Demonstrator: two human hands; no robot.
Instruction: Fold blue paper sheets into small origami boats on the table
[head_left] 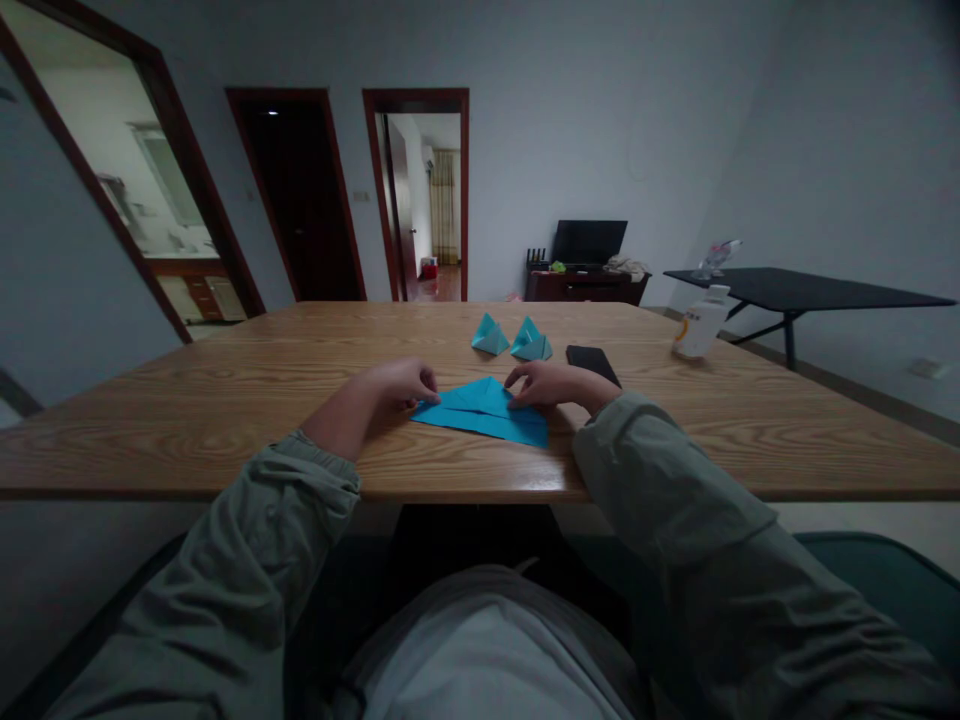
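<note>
A partly folded sheet of blue paper (487, 413) lies on the wooden table in front of me, with a triangular peak at its far side and a flat strip along its near side. My left hand (405, 383) pinches the paper's left corner between thumb and fingers. At the right slope of the peak, my right hand (541, 384) has its thumb and fingertips closed on the paper's edge. Just beyond stand two folded blue paper shapes, the left one (490, 335) and the right one (530, 341), both pointed at the top.
A black phone (592, 362) lies beyond my right hand. Farther right on the wooden table (225, 400) stands a white bottle (700, 322). Behind it is a black folding table (795, 288) with a clear plastic item on it. A television (589, 242) sits on a cabinet by the wall.
</note>
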